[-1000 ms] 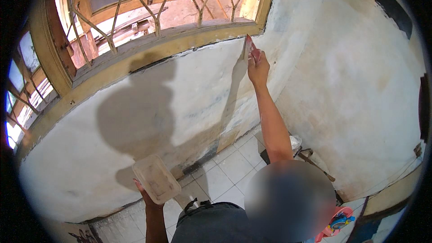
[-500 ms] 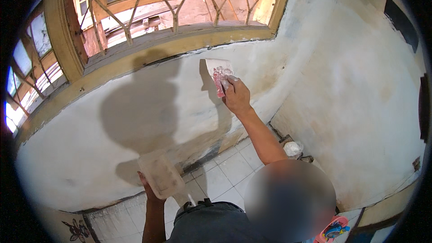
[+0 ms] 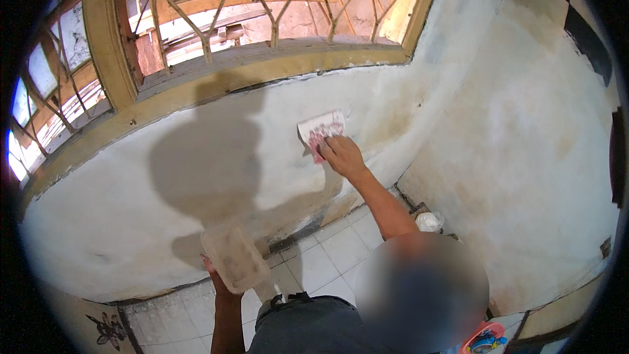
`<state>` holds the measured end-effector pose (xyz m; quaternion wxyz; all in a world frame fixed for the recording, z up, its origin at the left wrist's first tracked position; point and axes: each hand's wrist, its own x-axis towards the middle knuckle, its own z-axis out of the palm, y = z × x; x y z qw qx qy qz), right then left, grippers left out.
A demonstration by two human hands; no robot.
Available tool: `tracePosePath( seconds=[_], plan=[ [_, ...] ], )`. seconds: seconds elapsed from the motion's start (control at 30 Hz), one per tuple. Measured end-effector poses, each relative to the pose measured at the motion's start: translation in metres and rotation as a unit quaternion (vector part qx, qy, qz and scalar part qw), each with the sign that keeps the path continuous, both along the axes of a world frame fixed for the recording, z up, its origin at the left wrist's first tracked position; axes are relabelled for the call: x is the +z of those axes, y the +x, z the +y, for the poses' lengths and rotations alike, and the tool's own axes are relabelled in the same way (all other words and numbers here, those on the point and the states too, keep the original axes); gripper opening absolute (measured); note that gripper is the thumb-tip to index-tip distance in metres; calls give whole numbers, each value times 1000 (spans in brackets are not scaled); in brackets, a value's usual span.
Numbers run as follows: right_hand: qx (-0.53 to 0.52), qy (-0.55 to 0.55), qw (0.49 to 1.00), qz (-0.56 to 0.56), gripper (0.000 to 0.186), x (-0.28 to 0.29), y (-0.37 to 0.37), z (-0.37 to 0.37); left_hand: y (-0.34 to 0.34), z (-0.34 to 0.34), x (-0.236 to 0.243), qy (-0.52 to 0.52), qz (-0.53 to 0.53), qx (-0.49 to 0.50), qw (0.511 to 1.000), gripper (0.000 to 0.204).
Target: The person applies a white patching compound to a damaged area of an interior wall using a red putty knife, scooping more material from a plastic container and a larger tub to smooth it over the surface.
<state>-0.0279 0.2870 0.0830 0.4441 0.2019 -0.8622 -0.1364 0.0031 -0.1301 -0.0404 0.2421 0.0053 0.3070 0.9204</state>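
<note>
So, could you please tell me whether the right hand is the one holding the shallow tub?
No, the left hand holds the shallow tub, while the right hand grips a wide-bladed scraper.

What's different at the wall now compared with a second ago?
The right hand moved the red-handled putty knife down and left, from the lower right corner of the window frame to the wall below it. Nothing was picked up or let go. The left hand still holds the plastic tub.
</note>
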Motion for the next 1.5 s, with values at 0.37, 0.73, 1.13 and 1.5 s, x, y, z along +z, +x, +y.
tracePosePath(
  seconds=[0.37,0.73,1.13,1.5],
  plan=[
    [-38,-553,796,244,14,73,-3,27,8,-11,-12,42,-39,-17,998,83],
    [-15,-338,941,26,18,60,-28,-140,13,-28,-29,26,-36,-12,999,84],
    [47,-24,977,205,22,54,-38,-75,24,-31,-14,15,-45,37,998,84],
    [-96,-297,946,90,26,24,-3,-58,24,-33,-5,39,-23,25,999,81]
  ],
)
